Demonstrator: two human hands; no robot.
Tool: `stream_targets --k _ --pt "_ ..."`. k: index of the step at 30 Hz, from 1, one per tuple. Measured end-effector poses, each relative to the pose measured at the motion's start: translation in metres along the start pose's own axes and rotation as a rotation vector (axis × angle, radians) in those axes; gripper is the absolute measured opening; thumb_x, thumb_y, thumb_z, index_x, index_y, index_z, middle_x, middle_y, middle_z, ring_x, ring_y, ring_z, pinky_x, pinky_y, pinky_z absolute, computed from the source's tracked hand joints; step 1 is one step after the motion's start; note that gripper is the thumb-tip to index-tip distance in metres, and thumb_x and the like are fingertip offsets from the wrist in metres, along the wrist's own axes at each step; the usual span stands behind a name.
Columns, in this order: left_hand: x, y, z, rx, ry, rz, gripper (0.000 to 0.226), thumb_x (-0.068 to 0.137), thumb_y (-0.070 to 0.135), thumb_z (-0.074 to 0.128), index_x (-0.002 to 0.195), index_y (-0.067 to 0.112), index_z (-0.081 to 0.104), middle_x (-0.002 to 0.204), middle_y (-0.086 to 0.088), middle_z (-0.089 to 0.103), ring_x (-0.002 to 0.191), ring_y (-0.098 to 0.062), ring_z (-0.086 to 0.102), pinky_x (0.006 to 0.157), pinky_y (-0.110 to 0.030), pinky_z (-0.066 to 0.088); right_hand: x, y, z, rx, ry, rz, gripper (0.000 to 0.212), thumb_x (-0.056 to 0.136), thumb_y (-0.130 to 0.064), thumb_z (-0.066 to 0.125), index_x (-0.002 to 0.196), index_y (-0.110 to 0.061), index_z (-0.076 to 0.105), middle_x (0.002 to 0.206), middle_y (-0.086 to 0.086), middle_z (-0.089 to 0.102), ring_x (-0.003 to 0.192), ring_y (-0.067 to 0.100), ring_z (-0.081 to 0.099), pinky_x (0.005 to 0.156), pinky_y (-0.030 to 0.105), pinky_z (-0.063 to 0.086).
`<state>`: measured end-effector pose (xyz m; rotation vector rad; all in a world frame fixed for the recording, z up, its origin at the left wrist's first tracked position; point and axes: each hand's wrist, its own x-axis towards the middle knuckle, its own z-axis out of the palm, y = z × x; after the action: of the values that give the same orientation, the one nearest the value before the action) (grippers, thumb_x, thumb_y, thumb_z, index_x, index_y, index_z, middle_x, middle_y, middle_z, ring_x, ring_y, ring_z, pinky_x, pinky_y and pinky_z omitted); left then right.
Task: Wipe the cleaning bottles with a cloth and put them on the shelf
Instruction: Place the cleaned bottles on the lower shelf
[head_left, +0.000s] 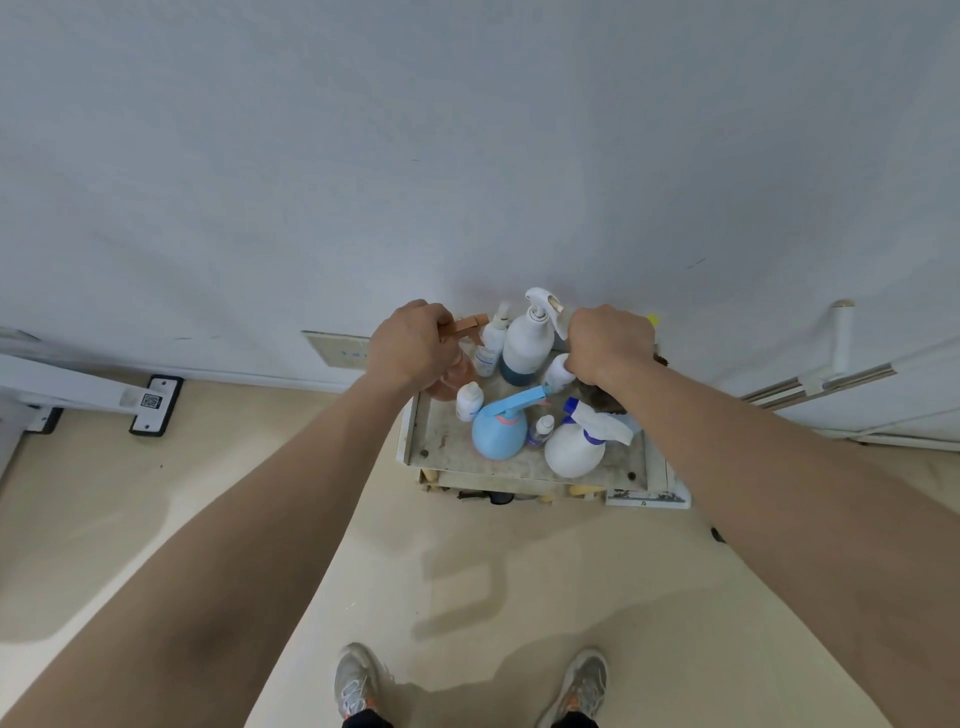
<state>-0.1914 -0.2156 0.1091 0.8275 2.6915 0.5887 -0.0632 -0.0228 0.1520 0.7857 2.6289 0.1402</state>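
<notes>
the orange spray bottle (452, 376) stands on the shelf top (408, 431), left of the tall white bottle (527, 345). the left hand (410, 345) has its fingers curled round the bottle's neck, just under the trigger. right of the tall white bottle, the right hand (608, 345) is bunched in a fist on a dark cloth (605, 397) (only its ragged ends show below the knuckles). in front of the tall white bottle stand a blue spray bottle (498, 434) and a white spray bottle (574, 449).

the step looks like taking the orange one up for wiping. lift it straight up, since small bottles crowd close beside it, and keep the fingers off the trigger. bring it clear to the left of the tall white bottle, wrap the cloth round its belly, and turn it by the neck so the cloth covers every side.
</notes>
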Motion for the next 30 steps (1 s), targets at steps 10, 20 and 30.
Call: stream_targets --k 10,20,30 --pt "-0.011 -0.007 -0.006 -0.036 0.009 0.007 0.026 0.092 0.037 0.064 0.111 0.020 0.071 0.103 -0.003 0.065 0.095 -0.025 0.061 0.080 -0.041 0.054 0.000 -0.001 0.002 -0.082 -0.013 -0.054 0.017 0.092 -0.029 0.069 0.096 -0.021 0.054 0.070 -0.002 0.045 0.073 0.020 0.055 0.064 0.031 0.040" --pt "-0.031 0.005 -0.025 -0.037 0.011 -0.023 0.040 0.096 0.036 0.060 0.132 0.017 0.063 0.123 -0.004 0.063 0.107 -0.025 0.063 0.087 -0.040 0.054 -0.017 0.019 -0.028 0.058 -0.019 0.010 0.005 0.084 -0.021 0.070 0.088 -0.020 0.068 0.074 0.000 0.058 0.062 0.018 0.055 0.052 0.024 0.031" --pt "-0.094 0.068 -0.051 -0.088 0.004 0.002 0.033 0.092 0.028 0.059 0.124 0.022 0.064 0.122 0.003 0.061 0.099 -0.019 0.064 0.080 -0.035 0.055 -0.084 0.079 -0.071 0.219 0.069 0.104 0.018 0.080 -0.028 0.072 0.096 -0.021 0.071 0.087 0.002 0.065 0.079 0.027 0.063 0.068 0.030 0.047"
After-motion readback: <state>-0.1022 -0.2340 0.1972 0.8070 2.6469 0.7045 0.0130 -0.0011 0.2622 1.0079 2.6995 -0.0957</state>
